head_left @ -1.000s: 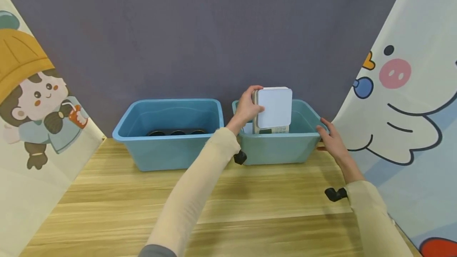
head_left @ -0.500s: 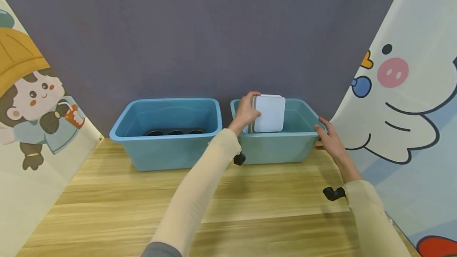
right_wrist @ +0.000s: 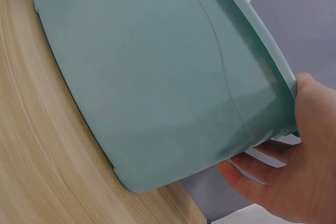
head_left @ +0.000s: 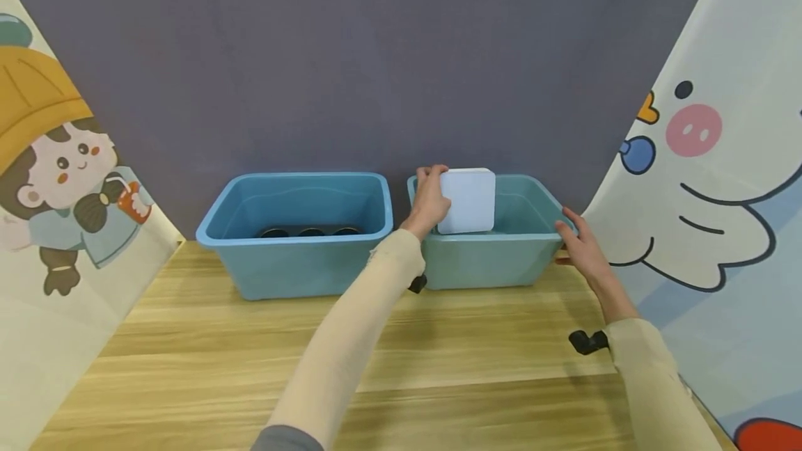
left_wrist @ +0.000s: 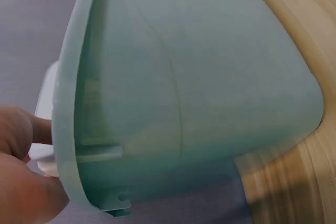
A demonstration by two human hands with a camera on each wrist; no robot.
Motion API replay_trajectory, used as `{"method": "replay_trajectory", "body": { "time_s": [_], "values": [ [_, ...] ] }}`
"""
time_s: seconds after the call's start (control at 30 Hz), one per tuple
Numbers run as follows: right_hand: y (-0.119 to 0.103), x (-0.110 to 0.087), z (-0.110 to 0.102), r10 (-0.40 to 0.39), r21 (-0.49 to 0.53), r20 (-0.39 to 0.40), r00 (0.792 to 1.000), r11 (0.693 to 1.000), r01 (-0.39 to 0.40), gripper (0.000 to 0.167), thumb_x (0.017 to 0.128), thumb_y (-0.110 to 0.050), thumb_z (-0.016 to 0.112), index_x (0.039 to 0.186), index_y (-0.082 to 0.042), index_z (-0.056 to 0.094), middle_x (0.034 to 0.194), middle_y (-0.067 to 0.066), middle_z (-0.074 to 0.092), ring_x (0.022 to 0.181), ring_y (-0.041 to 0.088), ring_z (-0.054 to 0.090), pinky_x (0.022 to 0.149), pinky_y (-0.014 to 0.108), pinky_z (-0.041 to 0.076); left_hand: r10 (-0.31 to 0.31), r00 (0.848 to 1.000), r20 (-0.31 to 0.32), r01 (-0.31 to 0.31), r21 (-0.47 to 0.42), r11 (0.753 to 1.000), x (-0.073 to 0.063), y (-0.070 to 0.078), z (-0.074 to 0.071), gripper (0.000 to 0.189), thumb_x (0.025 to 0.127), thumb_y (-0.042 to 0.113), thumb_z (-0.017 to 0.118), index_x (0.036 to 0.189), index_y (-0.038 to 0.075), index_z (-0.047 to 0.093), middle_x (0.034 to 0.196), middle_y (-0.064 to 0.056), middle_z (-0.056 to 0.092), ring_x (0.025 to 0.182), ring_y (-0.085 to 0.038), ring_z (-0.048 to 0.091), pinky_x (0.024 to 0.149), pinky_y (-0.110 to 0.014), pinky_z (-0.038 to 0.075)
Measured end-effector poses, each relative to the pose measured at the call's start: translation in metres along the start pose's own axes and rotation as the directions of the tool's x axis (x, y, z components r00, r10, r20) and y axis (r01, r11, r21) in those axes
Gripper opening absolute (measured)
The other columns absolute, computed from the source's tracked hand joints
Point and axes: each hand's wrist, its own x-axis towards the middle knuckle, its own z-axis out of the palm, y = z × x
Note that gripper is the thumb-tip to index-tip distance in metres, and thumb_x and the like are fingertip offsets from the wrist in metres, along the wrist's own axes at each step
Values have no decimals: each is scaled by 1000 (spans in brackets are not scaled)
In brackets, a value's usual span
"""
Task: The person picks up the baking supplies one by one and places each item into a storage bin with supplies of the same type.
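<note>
In the head view my left hand (head_left: 428, 202) grips the left edge of a white, square-faced digital scale (head_left: 467, 202). It stands upright inside the green plastic bin (head_left: 482, 263) on the right, and the front wall hides its lower end. My right hand (head_left: 583, 246) holds that bin's right rim, thumb on top and fingers outside below it, as the right wrist view shows at the hand (right_wrist: 315, 156). In the left wrist view the bin wall (left_wrist: 210, 66) covers most of the scale; only a white edge (left_wrist: 47, 90) appears beside my fingers.
To the left stands a blue plastic bin (head_left: 301, 266) with several dark round-topped things (head_left: 311, 232) inside. Both bins sit on a wood-grain table (head_left: 476, 353) against a dark grey backdrop (head_left: 351, 54). Cartoon-printed panels (head_left: 708, 179) flank both sides.
My left hand has lowered the scale into the green bin and shifted it slightly left. The strip with a display and buttons, seen earlier, is now hidden. My right hand stays on the rim.
</note>
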Motion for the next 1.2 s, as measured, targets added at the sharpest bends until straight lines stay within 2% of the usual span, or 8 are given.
{"method": "replay_trajectory", "body": {
  "time_s": [0.13,0.27,0.4,0.5,0.77,0.9,1.03,1.2],
  "values": [
    [2,0,-1,-3,-8,2,1000,1000,3,71,105,-47,33,161,-14,3,158,33,14,99,23,56,73,37,58,14,1000,-27,-14,28,1000,0,-2,1,68,81,-15,55,142,15,47,147,-12,33,108,-27,56,67,-27,47],
    [3,1,0,2,-5,6,1000,1000,-2,72,105,-49,33,161,-15,3,159,32,13,102,28,56,75,38,58,20,999,-41,-18,39,999,-3,-8,-3,56,83,-8,58,134,15,55,145,-10,39,118,-28,52,80,-32,48],
    [3,0,2,1,-2,9,1000,1000,-1,73,105,-50,32,161,-15,2,159,33,13,109,38,54,74,37,58,18,1000,-3,-18,12,1000,-9,-17,-6,41,90,1,59,129,14,59,145,-8,42,123,-28,50,91,-39,46],
    [2,-1,2,-9,0,11,1000,1000,9,73,105,-49,32,161,-14,1,158,34,13,111,42,52,75,37,58,40,998,40,-40,-24,999,-13,-21,-9,33,95,5,58,127,14,59,145,-7,42,123,-27,51,94,-41,46],
    [-17,-11,0,-6,32,19,1000,999,6,71,107,-41,33,159,-6,1,155,39,14,113,48,50,78,47,57,125,989,78,-122,-50,991,-21,-23,-19,31,97,8,56,127,14,58,135,-5,50,124,-25,49,100,-39,46],
    [-6,-5,-1,-23,7,6,1000,1000,23,71,106,-44,31,160,-8,2,156,37,14,104,31,56,76,43,58,151,982,111,-151,-4,988,-32,-26,-31,31,99,13,56,130,15,58,134,-3,53,125,-22,51,102,-38,46],
    [6,1,-3,-33,-12,-16,999,999,33,71,105,-49,31,161,-13,4,158,33,14,92,11,54,74,37,57,204,969,141,-209,22,978,-44,-26,-45,31,99,16,56,130,14,59,133,-3,55,123,-21,53,103,-38,46],
    [7,-1,-3,-49,-8,-24,999,999,49,71,105,-49,32,161,-14,6,157,33,17,87,4,53,69,31,57,273,950,151,-272,-26,962,-59,-23,-58,28,100,14,57,127,12,61,129,-5,57,121,-24,55,103,-41,46]
  ]
}}
